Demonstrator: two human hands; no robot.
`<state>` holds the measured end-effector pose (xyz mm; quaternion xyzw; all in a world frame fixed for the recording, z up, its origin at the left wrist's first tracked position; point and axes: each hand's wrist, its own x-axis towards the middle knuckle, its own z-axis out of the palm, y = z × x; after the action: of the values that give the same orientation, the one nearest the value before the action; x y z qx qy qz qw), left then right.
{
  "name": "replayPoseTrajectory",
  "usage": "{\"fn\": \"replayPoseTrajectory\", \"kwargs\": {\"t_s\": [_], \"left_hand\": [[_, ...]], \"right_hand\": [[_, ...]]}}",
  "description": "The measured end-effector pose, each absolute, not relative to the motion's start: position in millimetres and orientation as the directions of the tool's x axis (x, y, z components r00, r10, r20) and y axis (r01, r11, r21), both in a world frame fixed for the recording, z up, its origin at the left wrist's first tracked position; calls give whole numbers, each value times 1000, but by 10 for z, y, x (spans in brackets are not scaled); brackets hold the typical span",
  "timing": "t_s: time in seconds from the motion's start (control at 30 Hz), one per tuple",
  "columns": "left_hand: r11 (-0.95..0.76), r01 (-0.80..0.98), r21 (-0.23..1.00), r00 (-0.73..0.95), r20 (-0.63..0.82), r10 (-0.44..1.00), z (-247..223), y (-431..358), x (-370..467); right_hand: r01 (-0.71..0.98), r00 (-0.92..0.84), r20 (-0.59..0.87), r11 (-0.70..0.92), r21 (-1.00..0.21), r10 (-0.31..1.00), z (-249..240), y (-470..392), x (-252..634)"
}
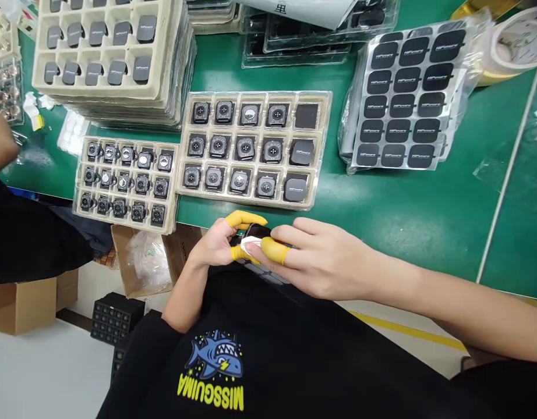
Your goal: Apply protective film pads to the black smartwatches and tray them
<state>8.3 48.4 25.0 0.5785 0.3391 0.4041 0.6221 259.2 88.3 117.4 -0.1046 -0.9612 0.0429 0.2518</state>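
Observation:
Near the table's front edge, my left hand [220, 241], with yellow finger covers, is closed around a dark watch-like device [256, 231]. My right hand [312, 256] has a yellow cover on one finger and pinches a white cloth-like piece [251, 243] against the device. Just beyond my hands lies a tray [316, 169] of square watch bodies, with black "HiFuture" squares in two of its right-hand compartments. To its left sits a smaller-looking tray [175, 198] of similar watch bodies.
A tall stack of trays [157, 87] stands at the back left. Sheets of black labels [402, 119] lie at the right, beside tape rolls [524, 41]. More plastic trays [295, 55] are at the back. Another person's arm [0, 139] is at the far left, above an open carton [32, 302].

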Motion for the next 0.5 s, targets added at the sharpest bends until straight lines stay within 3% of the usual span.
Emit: {"fn": "replayPoseTrajectory", "kwargs": {"t_s": [0.3, 0.4, 0.5], "left_hand": [[4, -189, 982, 343, 63, 937, 180, 481, 152], [44, -208, 977, 295, 20, 955, 201, 464, 107], [39, -203, 978, 287, 21, 958, 242, 462, 72]], "right_hand": [[424, -837, 407, 904, 57, 366, 1193, 890, 2589], [493, -804, 400, 870, 33, 440, 1254, 889, 2719], [528, -742, 449, 847, -65, 497, 1303, 841, 2847]]}}
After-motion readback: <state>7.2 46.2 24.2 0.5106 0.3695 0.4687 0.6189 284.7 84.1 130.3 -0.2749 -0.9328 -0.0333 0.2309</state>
